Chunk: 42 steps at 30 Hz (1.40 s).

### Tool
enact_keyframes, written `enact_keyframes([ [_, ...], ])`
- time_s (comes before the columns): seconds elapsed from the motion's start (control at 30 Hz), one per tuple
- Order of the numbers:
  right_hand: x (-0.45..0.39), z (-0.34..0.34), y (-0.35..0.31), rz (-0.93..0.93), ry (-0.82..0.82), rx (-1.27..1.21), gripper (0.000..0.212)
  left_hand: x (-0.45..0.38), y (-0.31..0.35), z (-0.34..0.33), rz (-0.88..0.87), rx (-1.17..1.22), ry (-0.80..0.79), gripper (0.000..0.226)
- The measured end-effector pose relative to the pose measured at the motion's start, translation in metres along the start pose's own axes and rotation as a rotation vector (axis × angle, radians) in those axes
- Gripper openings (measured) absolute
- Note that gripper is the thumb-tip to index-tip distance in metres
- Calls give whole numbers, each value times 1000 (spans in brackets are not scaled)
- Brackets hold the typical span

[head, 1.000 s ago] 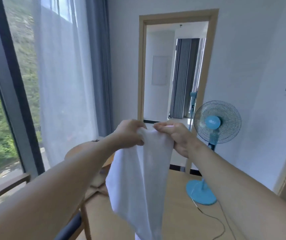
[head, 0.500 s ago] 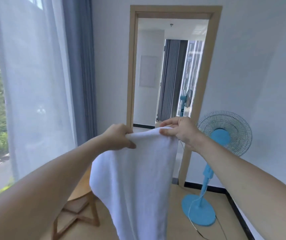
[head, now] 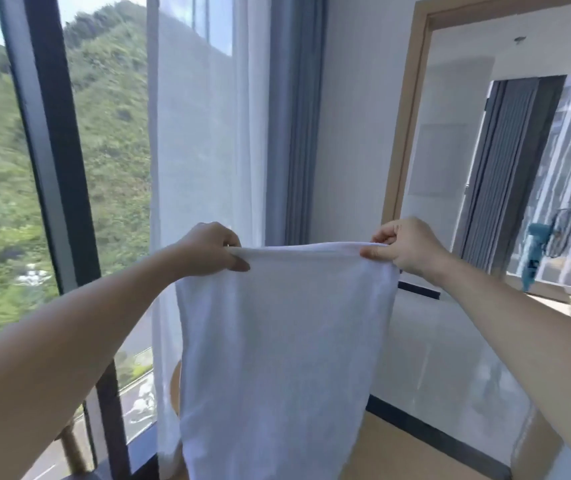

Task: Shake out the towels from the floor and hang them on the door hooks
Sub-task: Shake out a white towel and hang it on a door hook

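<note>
One white towel (head: 277, 341) is held up by its top edge, pinched at one corner by the left hand (head: 208, 251) and at the other by the right hand (head: 405, 247).

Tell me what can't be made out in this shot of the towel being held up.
Head view:
- Towel: bottom end cut off by the lower frame edge.
- Door hooks: none in view.
- Left hand and right hand: fingertips tucked behind the towel's top edge.
- Fan: partly hidden by the doorway frame, blurred.

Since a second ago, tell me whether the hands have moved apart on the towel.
Yes. The left hand and right hand now stretch the towel edge wide.
</note>
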State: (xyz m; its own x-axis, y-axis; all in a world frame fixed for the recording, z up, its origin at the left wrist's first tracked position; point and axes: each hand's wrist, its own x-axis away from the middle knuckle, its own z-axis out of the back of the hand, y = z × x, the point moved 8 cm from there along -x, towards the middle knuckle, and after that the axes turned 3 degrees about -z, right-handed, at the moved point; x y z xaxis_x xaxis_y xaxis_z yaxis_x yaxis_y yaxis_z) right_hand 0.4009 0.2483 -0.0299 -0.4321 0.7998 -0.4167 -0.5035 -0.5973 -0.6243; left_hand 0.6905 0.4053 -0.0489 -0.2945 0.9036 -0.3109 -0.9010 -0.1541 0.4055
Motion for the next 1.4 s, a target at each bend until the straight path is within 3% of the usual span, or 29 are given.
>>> enact_keyframes([
  [0.23, -155, -43, 0, 172, -67, -138, 19, -78, -51, 49, 208, -89, 196, 35],
  [0.57, -318, -123, -28, 355, -136, -145, 6, -141, -118, 96, 435, -273, 521, 24],
  [0.8, -417, -224, -43, 333, -99, -218, 3, -212, -210, 95, 534, -352, 518, 23],
  [1.07, -519, -322, -74, 371, -87, -239, 12, -280, -291, 121, 588, -415, 576, 24],
  [1.4, -546, -305, -91, 494, 19, -551, 19, -286, -262, 150, 498, -402, 954, 20],
])
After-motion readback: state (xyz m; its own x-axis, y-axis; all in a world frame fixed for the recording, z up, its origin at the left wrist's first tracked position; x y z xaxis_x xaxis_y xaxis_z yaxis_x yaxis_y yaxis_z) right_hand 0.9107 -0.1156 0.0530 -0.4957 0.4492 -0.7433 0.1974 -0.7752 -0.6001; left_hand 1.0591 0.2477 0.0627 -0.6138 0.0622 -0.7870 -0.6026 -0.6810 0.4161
